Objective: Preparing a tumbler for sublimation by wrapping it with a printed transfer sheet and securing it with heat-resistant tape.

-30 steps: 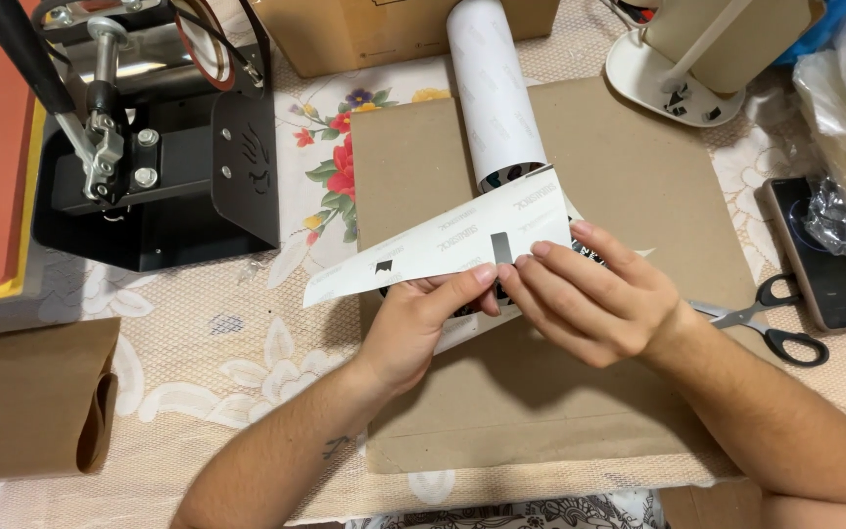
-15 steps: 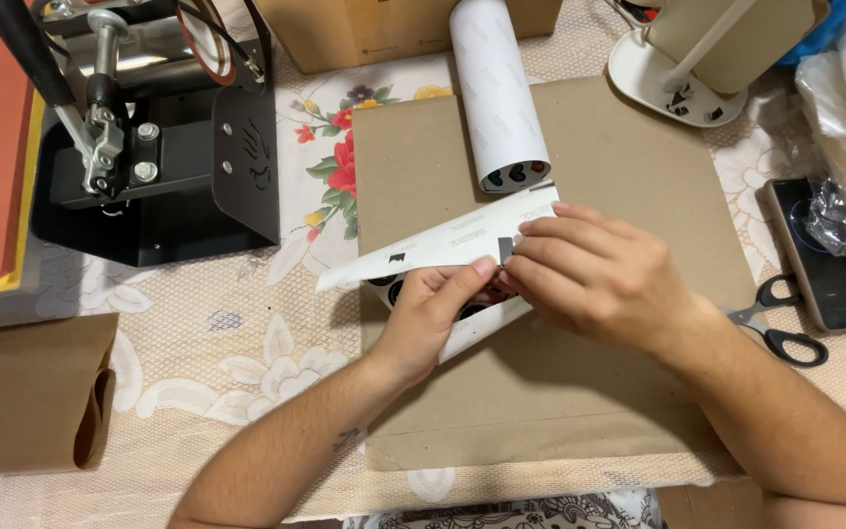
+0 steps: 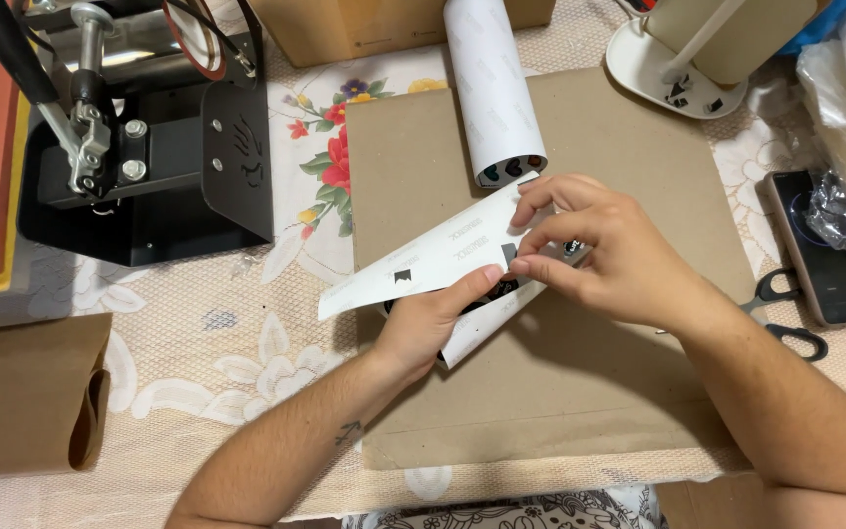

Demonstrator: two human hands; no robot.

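The left hand (image 3: 433, 328) and the right hand (image 3: 604, 255) both pinch a white backing sheet (image 3: 423, 260), held tilted just above a brown board (image 3: 589, 392) on the floral tablecloth (image 3: 247, 362). A white roll (image 3: 492, 88) lies on the board just beyond the sheet. A black heat press (image 3: 149, 147) stands to the left, a brown paper roll (image 3: 22, 392) below it. Scissors (image 3: 785, 313) and a dark phone (image 3: 829, 260) lie right of the board; the right forearm covers part of the scissors. A dark item beneath the sheet is mostly hidden and cannot be identified.
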